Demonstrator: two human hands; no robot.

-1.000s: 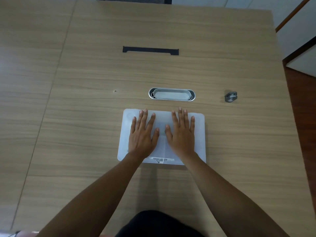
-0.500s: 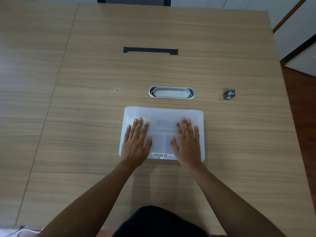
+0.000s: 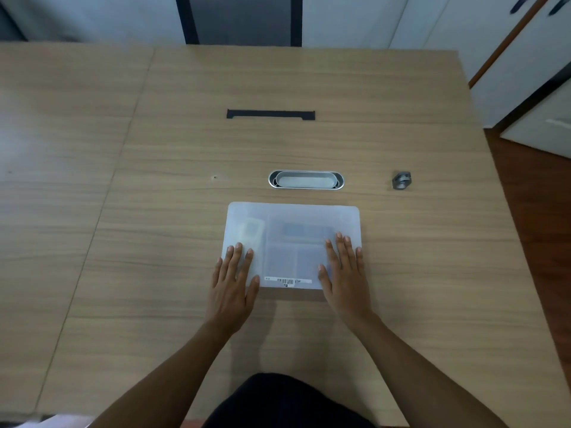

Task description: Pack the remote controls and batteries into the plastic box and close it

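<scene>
Hands, left [image 3: 232, 288] and right [image 3: 345, 278], flat, fingers extended, grasping nothing, lower-centre frame on translucent rectangular plastic box [image 3: 293, 230]; possibly unlatched if pressed unevenly.

The flat, rectangular, frosted translucent plastic box [image 3: 293, 242] lies closed, lid down flat, with rounded corners. Its two near corners sit under the fingers of the left hand [image 3: 231, 285] and the right hand [image 3: 344, 276], which rest spread flat on it. A white barcode label [image 3: 289, 281] runs along its near edge, between the two thumbs. Through the lid, just beyond the left fingertips, a pale remote control [image 3: 251, 231] shows dimly; other contents are only blurred grey patches.
</scene>
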